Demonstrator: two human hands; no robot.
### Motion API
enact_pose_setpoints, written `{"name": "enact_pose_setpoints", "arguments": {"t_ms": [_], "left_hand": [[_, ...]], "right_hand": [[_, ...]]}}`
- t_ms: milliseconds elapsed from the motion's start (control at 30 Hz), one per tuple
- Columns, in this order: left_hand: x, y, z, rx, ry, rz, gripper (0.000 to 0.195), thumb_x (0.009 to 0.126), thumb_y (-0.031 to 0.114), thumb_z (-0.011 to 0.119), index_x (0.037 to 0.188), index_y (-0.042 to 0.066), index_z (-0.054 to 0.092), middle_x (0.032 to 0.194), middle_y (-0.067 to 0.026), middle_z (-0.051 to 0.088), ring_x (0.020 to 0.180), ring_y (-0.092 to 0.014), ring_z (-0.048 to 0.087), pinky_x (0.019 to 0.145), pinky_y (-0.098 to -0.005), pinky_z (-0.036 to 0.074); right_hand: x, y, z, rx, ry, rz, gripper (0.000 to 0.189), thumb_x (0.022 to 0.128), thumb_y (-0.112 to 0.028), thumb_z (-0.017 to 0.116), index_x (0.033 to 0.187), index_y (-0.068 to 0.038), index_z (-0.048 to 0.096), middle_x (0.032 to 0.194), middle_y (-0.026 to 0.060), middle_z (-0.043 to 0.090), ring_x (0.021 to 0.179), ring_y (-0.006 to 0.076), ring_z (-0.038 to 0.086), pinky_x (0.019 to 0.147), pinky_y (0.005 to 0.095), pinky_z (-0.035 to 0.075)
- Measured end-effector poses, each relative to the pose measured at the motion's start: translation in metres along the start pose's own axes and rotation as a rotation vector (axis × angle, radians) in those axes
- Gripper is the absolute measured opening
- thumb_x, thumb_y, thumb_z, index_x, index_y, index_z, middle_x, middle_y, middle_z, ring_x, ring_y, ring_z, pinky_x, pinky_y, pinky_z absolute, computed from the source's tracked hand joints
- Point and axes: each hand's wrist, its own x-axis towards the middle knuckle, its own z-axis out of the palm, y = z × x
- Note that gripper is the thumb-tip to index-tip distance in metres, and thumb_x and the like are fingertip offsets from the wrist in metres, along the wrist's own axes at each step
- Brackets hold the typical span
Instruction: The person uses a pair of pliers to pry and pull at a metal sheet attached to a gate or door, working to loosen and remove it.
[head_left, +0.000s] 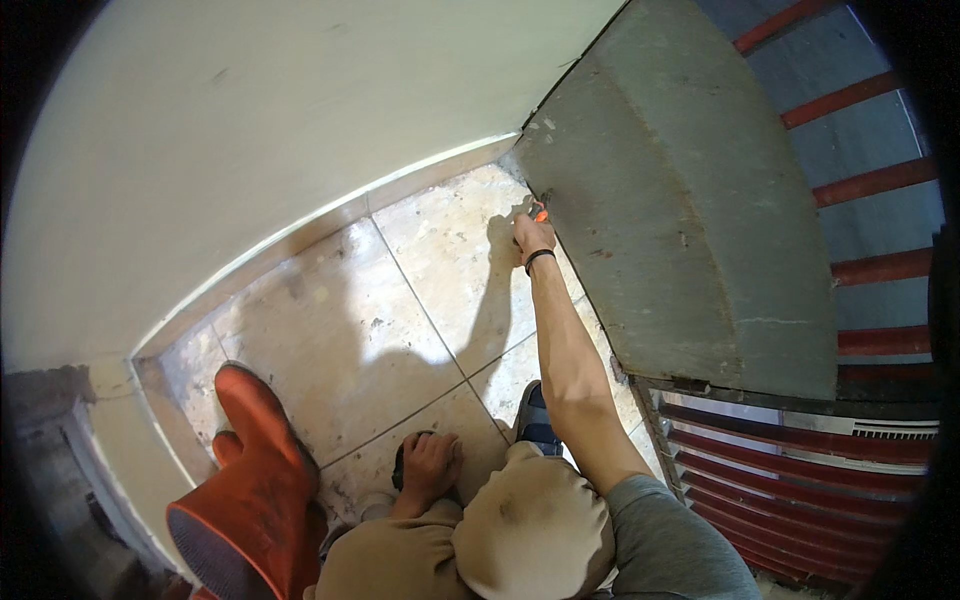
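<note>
My right hand (534, 234), with a dark band at the wrist, reaches forward to the floor's far right corner. It is closed around a small hand tool (538, 211) with orange and black handles, whose exact kind cannot be told. The tool's dark tip is at the lower edge of a grey metal panel (660, 202). My left hand (429, 466) is bent near my left knee, above my shoe; a small dark edge shows beside it, and whether it holds anything cannot be made out.
Orange rubber boots (259, 450) stand at the left on the tiled floor (405, 300). A pale wall (262, 135) with a tile skirting (322, 225) runs along the far side. Red metal bars (795, 457) lie at the right, beside the panel. My knees are bent low in front.
</note>
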Motion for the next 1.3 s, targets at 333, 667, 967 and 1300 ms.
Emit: {"name": "enact_pose_setpoints", "arguments": {"t_ms": [333, 667, 967, 1300], "left_hand": [[0.000, -0.005, -0.004, 0.060, -0.001, 0.024, 0.021, 0.088, 0.018, 0.074, 0.105, 0.008, 0.066, 0.084, -0.0069, 0.063, 0.080, -0.026, 0.061, 0.083, -0.0419, 0.044], [0.004, 0.005, 0.005, 0.007, -0.009, -0.019, 0.021, 0.089, 0.021, 0.074, 0.104, 0.008, 0.068, 0.086, -0.0078, 0.065, 0.083, -0.027, 0.063, 0.086, -0.0432, 0.044], [-0.002, -0.003, 0.002, 0.093, -0.017, -0.082, 0.021, 0.089, 0.021, 0.075, 0.103, 0.007, 0.068, 0.085, -0.0086, 0.065, 0.084, -0.028, 0.064, 0.086, -0.0430, 0.045], [0.006, 0.007, -0.002, 0.211, -0.168, -0.165, 0.037, 0.083, 0.024, 0.078, 0.113, 0.007, 0.065, 0.098, -0.0113, 0.065, 0.097, -0.032, 0.062, 0.089, -0.0465, 0.044]], "right_hand": [[-0.034, 0.000, -0.039, -0.713, 0.275, -0.456, 0.042, 0.094, -0.038, 0.066, 0.114, -0.002, 0.058, 0.106, 0.0218, 0.075, 0.099, 0.0369, 0.076, 0.086, 0.0463, 0.061], [-0.037, 0.035, 0.003, -1.398, 0.332, -0.795, 0.024, 0.097, -0.026, 0.060, 0.114, -0.010, 0.064, 0.090, 0.0070, 0.072, 0.075, 0.0217, 0.073, 0.044, 0.0450, 0.049], [-0.077, -0.001, -0.074, -0.334, -0.735, -0.200, 0.031, 0.093, -0.036, 0.058, 0.100, -0.006, 0.055, 0.082, 0.0031, 0.056, 0.071, 0.0140, 0.057, 0.061, 0.0388, 0.053], [-0.097, 0.072, -0.146, 0.573, -1.183, 0.269, 0.040, 0.094, -0.025, 0.054, 0.128, -0.004, 0.053, 0.124, 0.0171, 0.066, 0.105, 0.0284, 0.071, 0.088, 0.0583, 0.061]]}}
